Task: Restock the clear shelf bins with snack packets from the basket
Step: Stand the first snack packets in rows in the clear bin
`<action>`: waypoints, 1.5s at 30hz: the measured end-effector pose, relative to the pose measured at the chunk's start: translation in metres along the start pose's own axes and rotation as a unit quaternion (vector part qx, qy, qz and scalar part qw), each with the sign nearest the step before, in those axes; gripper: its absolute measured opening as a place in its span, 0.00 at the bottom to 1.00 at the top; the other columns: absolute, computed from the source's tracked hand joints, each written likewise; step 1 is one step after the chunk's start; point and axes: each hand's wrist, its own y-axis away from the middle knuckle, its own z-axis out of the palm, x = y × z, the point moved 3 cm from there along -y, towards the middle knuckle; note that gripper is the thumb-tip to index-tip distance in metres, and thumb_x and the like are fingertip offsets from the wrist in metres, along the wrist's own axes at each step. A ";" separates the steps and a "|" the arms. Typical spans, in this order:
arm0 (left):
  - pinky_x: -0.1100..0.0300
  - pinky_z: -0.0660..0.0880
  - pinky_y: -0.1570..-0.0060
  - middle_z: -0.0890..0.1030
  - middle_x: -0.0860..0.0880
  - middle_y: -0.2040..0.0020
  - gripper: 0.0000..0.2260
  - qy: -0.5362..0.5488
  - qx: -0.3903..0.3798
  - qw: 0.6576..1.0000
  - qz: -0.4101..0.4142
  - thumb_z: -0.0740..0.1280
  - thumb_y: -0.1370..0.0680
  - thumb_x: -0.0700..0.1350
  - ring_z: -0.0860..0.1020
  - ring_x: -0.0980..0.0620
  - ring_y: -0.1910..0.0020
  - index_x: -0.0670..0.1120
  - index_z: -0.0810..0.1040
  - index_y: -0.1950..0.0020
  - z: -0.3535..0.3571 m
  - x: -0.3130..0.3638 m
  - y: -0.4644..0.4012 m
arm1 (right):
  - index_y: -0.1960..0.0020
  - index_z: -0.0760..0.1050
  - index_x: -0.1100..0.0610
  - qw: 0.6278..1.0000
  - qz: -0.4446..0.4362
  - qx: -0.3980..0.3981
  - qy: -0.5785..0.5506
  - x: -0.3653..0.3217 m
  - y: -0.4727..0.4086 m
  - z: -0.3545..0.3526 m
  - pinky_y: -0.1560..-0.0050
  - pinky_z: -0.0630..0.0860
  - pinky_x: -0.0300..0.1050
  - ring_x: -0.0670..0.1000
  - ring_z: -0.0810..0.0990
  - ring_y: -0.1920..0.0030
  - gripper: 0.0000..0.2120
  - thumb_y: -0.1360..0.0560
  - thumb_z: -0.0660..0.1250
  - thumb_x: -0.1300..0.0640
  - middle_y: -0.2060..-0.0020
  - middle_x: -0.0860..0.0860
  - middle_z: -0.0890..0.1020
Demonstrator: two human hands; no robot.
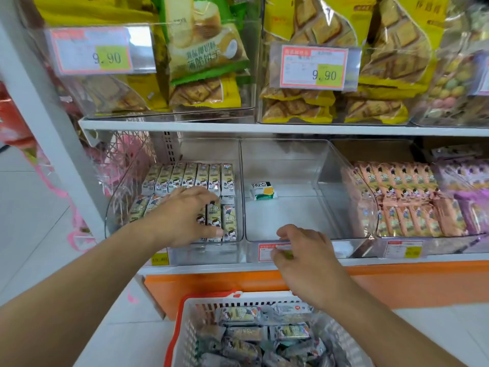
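The left clear bin (pixel 239 160) on the lower shelf holds two rows of upright grey-green snack packets (pixel 190 177). My left hand (pixel 182 218) reaches into this bin, with fingers and thumb curled round packets in the front row. My right hand (pixel 304 258) hovers at the front lip of the middle clear bin (pixel 325 165), fingers loosely curled and holding nothing. It covers part of a price label. The middle bin holds one small green-and-white packet (pixel 263 191). Below, a white basket with a red rim (pixel 185 313) holds several loose packets (pixel 251 329) of the same grey-green kind.
A third bin to the right holds pink packets (pixel 404 202), with purple ones (pixel 465 197) beyond. Upper-shelf bins hold yellow biscuit bags (pixel 317 27) behind 9.90 price tags (pixel 315 67). An orange base panel (pixel 423 282) runs under the shelf. White floor tiles lie at the left.
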 end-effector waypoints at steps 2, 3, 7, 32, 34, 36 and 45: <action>0.42 0.57 0.23 0.59 0.59 0.19 0.37 0.002 0.000 1.000 0.000 0.69 0.25 0.69 0.56 0.46 0.21 0.61 0.60 0.19 0.001 -0.002 0.002 | 0.27 0.68 0.46 1.000 -0.001 0.008 0.002 -0.001 0.000 0.000 0.29 0.57 0.43 0.49 0.67 0.32 0.17 0.15 0.59 0.47 0.33 0.45 0.76; 0.41 0.56 0.23 0.58 0.60 0.19 0.37 0.004 0.000 1.000 -0.001 0.68 0.25 0.69 0.55 0.46 0.21 0.62 0.60 0.19 0.002 -0.003 0.003 | 0.27 0.68 0.46 1.000 -0.002 0.009 0.002 -0.001 0.000 0.001 0.29 0.57 0.43 0.49 0.67 0.32 0.17 0.15 0.59 0.47 0.33 0.45 0.76; 0.42 0.57 0.22 0.57 0.59 0.18 0.38 0.020 0.002 1.000 -0.003 0.68 0.25 0.69 0.54 0.45 0.21 0.63 0.59 0.19 0.006 -0.007 0.007 | 0.27 0.69 0.47 1.000 -0.010 0.009 -0.002 0.000 0.002 0.001 0.27 0.59 0.45 0.47 0.66 0.37 0.18 0.16 0.60 0.47 0.33 0.45 0.76; 0.46 0.67 0.27 0.46 0.36 0.18 0.47 0.112 -0.226 0.942 -0.222 0.54 0.17 0.66 0.64 0.36 0.22 0.36 0.32 0.19 0.236 0.004 0.193 | 0.22 0.60 0.63 0.936 0.041 -0.313 0.158 0.117 0.091 0.158 0.50 0.80 0.51 0.60 0.78 0.43 0.30 0.18 0.66 0.54 0.33 0.64 0.75; 0.47 0.65 0.26 0.38 0.35 0.18 0.50 0.109 -0.241 0.939 -0.220 0.53 0.18 0.69 0.60 0.35 0.21 0.34 0.28 0.22 0.239 0.010 0.192 | 0.22 0.61 0.63 0.929 0.043 -0.314 0.193 0.130 0.096 0.179 0.43 0.79 0.53 0.62 0.78 0.40 0.33 0.20 0.69 0.51 0.35 0.62 0.77; 0.47 0.65 0.25 0.36 0.35 0.18 0.51 0.108 -0.251 0.935 -0.227 0.54 0.19 0.70 0.59 0.36 0.20 0.34 0.28 0.22 0.237 0.014 0.189 | 0.27 0.67 0.61 0.933 0.028 -0.297 0.203 0.134 0.096 0.196 0.42 0.78 0.55 0.61 0.76 0.38 0.26 0.20 0.69 0.54 0.37 0.61 0.77; 0.44 0.64 0.25 0.42 0.34 0.17 0.48 0.084 -0.253 0.932 -0.247 0.52 0.18 0.68 0.59 0.33 0.21 0.33 0.32 0.21 0.225 0.023 0.184 | 0.20 0.57 0.55 0.956 0.040 -0.261 0.127 0.130 0.089 0.216 0.56 0.73 0.49 0.60 0.78 0.42 0.32 0.20 0.65 0.51 0.38 0.60 0.76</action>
